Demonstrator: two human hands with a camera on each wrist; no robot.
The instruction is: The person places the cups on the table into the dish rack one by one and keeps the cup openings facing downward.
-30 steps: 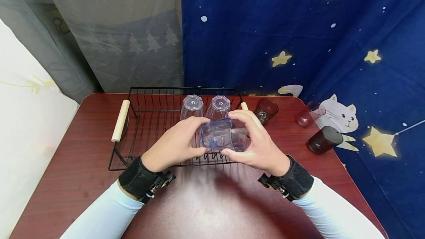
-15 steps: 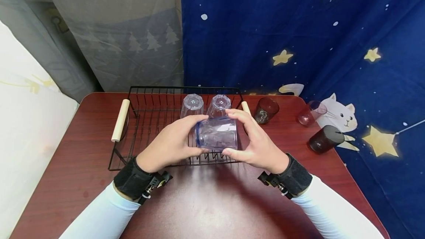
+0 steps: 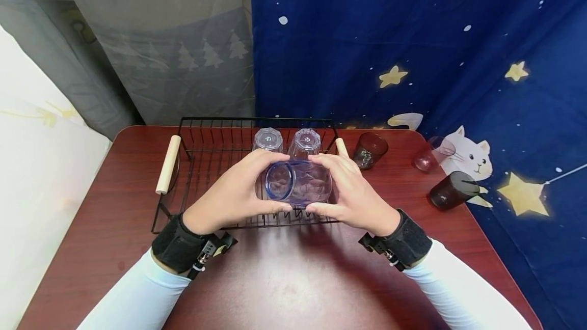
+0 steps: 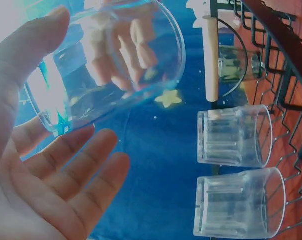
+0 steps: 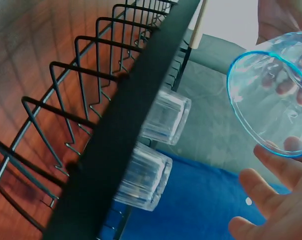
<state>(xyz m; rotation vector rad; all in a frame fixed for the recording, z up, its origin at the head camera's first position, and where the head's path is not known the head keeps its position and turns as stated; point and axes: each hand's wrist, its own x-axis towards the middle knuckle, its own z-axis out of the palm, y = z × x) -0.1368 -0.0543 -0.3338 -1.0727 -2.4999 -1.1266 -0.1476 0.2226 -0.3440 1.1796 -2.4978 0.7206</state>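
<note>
A clear, blue-tinted drinking glass (image 3: 309,182) lies sideways in the air over the near part of the black wire dish rack (image 3: 202,177). My left hand (image 3: 236,190) holds its left end, where a round blue edge shows, between thumb and fingers. At the other end, my right hand (image 3: 357,195) grips it in the same way. In the left wrist view, fingers show through the wall of the glass (image 4: 141,95). Behind it, two clear faceted glasses stand upside down in the rack, a left one (image 3: 268,139) and a right one (image 3: 306,140).
The rack has pale wooden handles, the left one (image 3: 168,164) in full view. Right of it on the red-brown table (image 3: 114,248) stand a dark brownish glass (image 3: 370,150), a pink glass (image 3: 426,154) and a black glass (image 3: 451,191). Curtains (image 3: 321,55) hang behind.
The drinking glass has turned between my hands: its blue-edged left end now faces up toward the head camera. My left hand has shifted slightly left; the right stays nearly in place.
</note>
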